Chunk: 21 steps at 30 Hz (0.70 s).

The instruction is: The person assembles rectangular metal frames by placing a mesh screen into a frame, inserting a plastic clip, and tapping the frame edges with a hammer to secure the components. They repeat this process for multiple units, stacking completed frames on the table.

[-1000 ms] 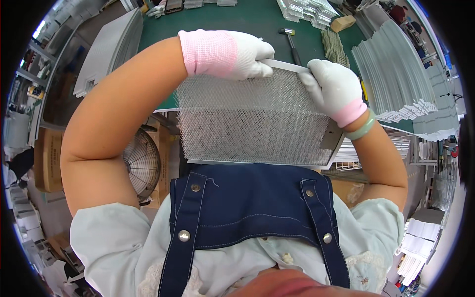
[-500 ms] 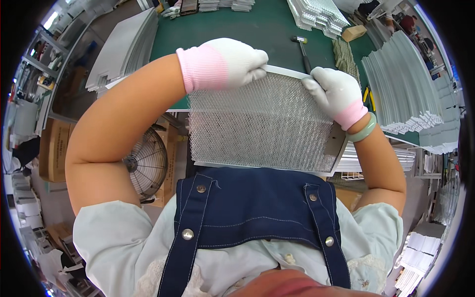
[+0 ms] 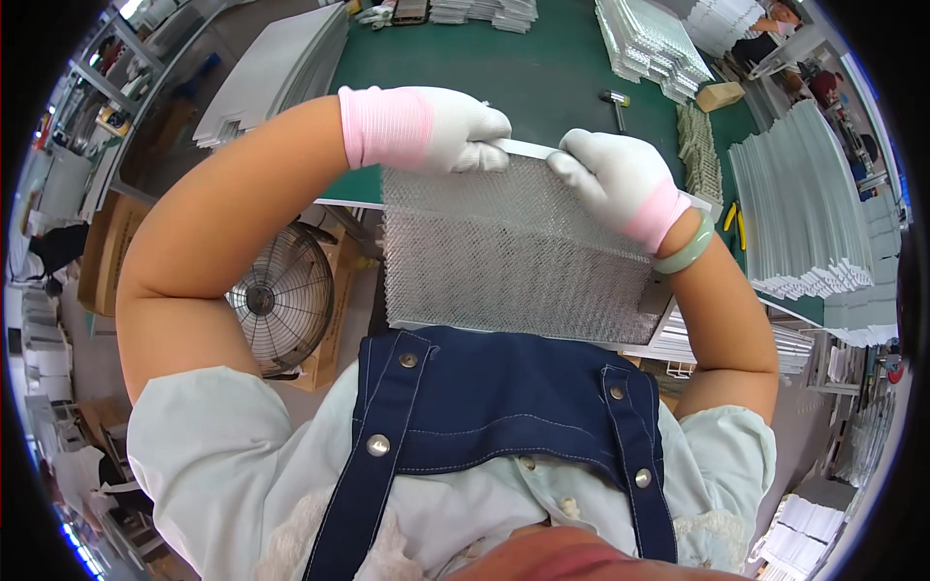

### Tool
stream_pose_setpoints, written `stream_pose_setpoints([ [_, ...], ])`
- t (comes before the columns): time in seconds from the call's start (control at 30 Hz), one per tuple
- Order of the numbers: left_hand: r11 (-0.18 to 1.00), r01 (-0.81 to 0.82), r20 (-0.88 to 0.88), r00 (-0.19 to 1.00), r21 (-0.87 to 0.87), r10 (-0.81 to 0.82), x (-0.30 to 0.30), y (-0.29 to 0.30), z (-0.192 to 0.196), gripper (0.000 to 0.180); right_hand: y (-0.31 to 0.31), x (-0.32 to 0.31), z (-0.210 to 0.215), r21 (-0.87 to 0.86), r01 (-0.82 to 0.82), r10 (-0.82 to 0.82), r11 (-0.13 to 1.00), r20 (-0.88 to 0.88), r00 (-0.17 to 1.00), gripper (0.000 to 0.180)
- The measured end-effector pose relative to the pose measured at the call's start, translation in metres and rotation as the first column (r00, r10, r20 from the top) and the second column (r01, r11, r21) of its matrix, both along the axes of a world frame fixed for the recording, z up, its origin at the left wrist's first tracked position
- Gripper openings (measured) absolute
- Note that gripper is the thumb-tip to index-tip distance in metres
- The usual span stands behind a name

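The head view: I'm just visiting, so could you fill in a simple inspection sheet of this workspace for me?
Surface: green tabletop.
Job's things: silvery mesh panel at the near edge, with a pale strip along its far side.
Clutter: hammer, wooden block, yellow-handled pliers; panel stacks at left and right.
Hands: both in white gloves with pink cuffs; left hand and right hand each pinch the strip.
Cables: nothing seen for certain; the picture's rim is too crowded to tell.
Surroundings: fan below the left arm, brown box farther left.
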<state>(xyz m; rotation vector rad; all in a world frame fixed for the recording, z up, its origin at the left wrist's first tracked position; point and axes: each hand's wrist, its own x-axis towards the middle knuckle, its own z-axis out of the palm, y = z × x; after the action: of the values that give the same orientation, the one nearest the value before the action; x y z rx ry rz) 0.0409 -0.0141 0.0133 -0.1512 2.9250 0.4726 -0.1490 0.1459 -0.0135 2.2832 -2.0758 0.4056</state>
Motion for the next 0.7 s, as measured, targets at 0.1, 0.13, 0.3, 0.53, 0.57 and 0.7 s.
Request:
stream_pose_setpoints([
  [0.1, 0.99, -0.051, -0.127, 0.991, -0.135, 0.034, 0.011, -0.005, -0.008, 0.033, -0.002, -0.005, -0.007, 0.017, 0.034, -0.034, 0.999, 0.007, 0.999, 0.035],
  [0.13, 0.984, -0.049, -0.122, 0.992, -0.17, 0.028, 0.013, -0.007, -0.009, 0.03, -0.002, -0.006, -0.01, 0.0, 0.041, -0.041, 0.999, 0.004, 0.999, 0.035],
  [0.3, 0.994, -0.074, -0.077, 0.995, -0.081, 0.068, 0.025, -0.024, -0.006, 0.028, 0.0, -0.003, -0.011, -0.043, 0.052, -0.053, 0.998, -0.022, 0.998, 0.037],
  [0.53, 0.966, -0.244, 0.182, 0.957, 0.089, 0.225, 0.037, -0.018, -0.002, 0.048, -0.001, -0.001, -0.02, -0.034, 0.036, -0.036, 0.999, -0.003, 0.999, 0.037],
  [0.57, 0.967, -0.242, 0.166, 0.96, 0.084, 0.226, 0.038, -0.016, -0.007, 0.049, -0.001, -0.001, -0.02, 0.016, 0.04, -0.041, 0.999, 0.039, 0.998, 0.037],
  [0.7, 0.783, -0.246, -0.615, 0.76, -0.571, -0.209, 0.048, 0.007, -0.009, 0.059, 0.009, -0.023, -0.019, 0.189, 0.126, -0.168, 0.974, 0.229, 0.959, 0.034],
])
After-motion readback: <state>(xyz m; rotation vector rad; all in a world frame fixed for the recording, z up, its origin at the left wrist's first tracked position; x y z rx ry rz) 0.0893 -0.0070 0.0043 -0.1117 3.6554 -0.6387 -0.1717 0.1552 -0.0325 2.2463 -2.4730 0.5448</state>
